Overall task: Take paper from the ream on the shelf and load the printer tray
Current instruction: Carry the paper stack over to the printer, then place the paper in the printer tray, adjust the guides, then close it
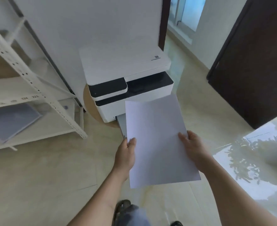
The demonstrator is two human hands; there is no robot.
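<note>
Glossy beige floor tiles run from a white metal shelf on the left to a dark door on the right, with a white wall behind.

Head view, the only one supplied: a white and black printer sits low against the wall. Its tray is pulled out at the front, only a narrow strip showing, since the paper covers the rest.

The paper is held above the tray in both hands, long edge pointing toward the printer, which suits feeding it in lengthwise. The left hand is clamped on the left edge, thumb on top. The right hand is clamped on the right edge, likewise thumb uppermost. Gripping opposite sides keeps the sheets flat and squared. Thickness of the stack cannot be judged; it may be only a few sheets.

On the lower level of the shelf lies a flat grey-blue pack, blurred, possibly the ream.

Judgement: paper collected; lowering into the tray remains, and alignment with the tray will need care.
</note>
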